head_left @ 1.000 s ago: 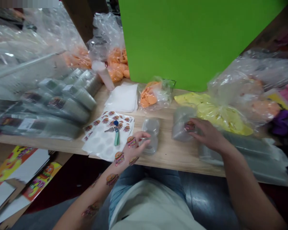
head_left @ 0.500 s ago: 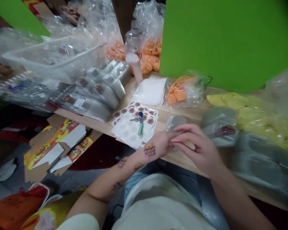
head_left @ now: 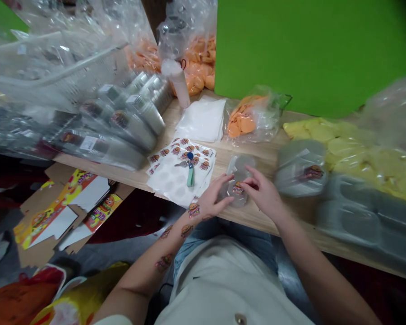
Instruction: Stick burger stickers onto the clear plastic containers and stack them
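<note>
Burger sticker (head_left: 237, 188): lies over the near half of the clear container (head_left: 239, 174); looks feather-light, thin and bendy, likely tacky underneath and quick to crease; best taken by its very rim.
Right hand (head_left: 263, 193): thumb and index finger together, pinching the sticker's right edge.
Left hand (head_left: 214, 199): fingers apart, thumb and forefinger along the container's left side; impossible to tell how firm the pressure.
Container: rests on the wooden table (head_left: 265, 155), between both hands; seems light, slick, springy plastic, prone to skid or dent; best steadied by the side walls, without squeezing.
Sticker sheet (head_left: 171, 185): lies flat beyond the left hand.
</note>
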The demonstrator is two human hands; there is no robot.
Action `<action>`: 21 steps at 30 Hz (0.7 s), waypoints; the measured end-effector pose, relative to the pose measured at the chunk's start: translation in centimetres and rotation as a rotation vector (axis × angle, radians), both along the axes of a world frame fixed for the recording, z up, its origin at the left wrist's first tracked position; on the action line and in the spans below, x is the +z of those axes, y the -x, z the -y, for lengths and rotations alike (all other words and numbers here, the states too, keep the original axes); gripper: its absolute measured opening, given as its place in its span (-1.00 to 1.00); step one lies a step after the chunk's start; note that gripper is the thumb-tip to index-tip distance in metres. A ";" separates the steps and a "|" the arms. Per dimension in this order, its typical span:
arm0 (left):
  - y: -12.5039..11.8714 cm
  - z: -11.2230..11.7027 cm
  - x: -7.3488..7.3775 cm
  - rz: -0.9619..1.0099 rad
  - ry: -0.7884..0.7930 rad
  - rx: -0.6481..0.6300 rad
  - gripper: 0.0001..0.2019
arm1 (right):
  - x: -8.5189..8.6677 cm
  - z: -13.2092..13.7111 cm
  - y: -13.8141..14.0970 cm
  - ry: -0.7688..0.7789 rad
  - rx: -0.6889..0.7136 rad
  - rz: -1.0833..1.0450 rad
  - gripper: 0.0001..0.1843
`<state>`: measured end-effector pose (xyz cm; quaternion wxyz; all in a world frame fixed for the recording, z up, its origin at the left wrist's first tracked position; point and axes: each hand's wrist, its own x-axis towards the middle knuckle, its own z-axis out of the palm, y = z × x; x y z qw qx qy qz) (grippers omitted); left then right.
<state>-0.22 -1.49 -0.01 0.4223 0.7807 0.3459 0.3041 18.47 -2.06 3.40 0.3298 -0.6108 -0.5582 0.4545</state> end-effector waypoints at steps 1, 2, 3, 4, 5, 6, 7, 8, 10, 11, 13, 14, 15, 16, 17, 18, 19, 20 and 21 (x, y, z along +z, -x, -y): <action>0.0 0.0 -0.1 0.011 0.014 0.012 -0.46 | -0.1 0.0 0.0 -0.004 0.001 0.016 -0.37; -0.1 0.0 -0.2 0.022 0.026 0.020 -0.49 | -0.2 0.0 0.0 -0.012 -0.001 0.035 -0.38; -0.1 0.0 -0.3 0.033 0.034 0.028 -0.52 | -0.3 0.1 0.0 -0.021 -0.006 0.056 -0.38; -0.1 0.0 -0.3 0.043 0.042 0.035 -0.54 | -0.4 0.1 0.0 -0.029 -0.014 0.077 -0.39; -0.2 0.1 -0.4 0.051 0.050 0.044 -0.56 | -0.5 0.2 0.0 -0.036 -0.026 0.096 -0.39; -0.3 0.2 -0.4 0.057 0.058 0.053 -0.57 | -0.6 0.2 0.1 -0.038 -0.039 0.107 -0.39; -0.4 0.2 -0.4 0.062 0.064 0.064 -0.58 | -0.6 0.2 0.2 -0.037 -0.051 0.113 -0.38; -0.5 0.3 -0.3 0.068 0.068 0.075 -0.58 | -0.7 0.3 0.3 -0.035 -0.063 0.114 -0.37; -0.8 0.4 -0.1 0.075 0.069 0.100 -0.59 | -0.7 0.4 0.5 -0.036 -0.081 0.117 -0.36; -1.0 0.4 0.0 0.074 0.067 0.116 -0.60 | -0.8 0.5 0.7 -0.040 -0.087 0.124 -0.37; -1.3 0.4 0.1 0.063 0.058 0.155 -0.61 | -0.8 0.7 0.9 -0.059 -0.084 0.154 -0.38; -1.5 0.4 0.1 0.055 0.048 0.179 -0.61 | -0.8 0.8 1.0 -0.074 -0.075 0.180 -0.40; -1.7 0.4 0.1 0.048 0.032 0.204 -0.61 | -0.8 0.9 1.1 -0.095 -0.058 0.219 -0.42; -2.0 0.3 0.0 0.043 0.014 0.227 -0.60 | -0.8 1.0 1.0 -0.130 -0.030 0.278 -0.44; -2.2 0.3 -0.1 0.039 -0.002 0.246 -0.59 | -0.7 1.1 1.0 -0.183 -0.006 0.360 -0.46; -2.4 0.3 -0.2 0.038 -0.014 0.262 -0.58 | -0.5 1.2 0.8 -0.253 -0.005 0.458 -0.47; -2.6 0.3 -0.3 0.039 -0.020 0.274 -0.56 | -0.4 1.3 0.6 -0.332 -0.039 0.563 -0.46; -2.8 0.3 -0.4 0.042 -0.018 0.280 -0.56 | -0.2 1.4 0.3 -0.411 -0.109 0.654 -0.42; -2.8 0.3 -0.3 0.047 -0.009 0.280 -0.55 | 0.0 1.4 0.0 -0.479 -0.185 0.710 -0.37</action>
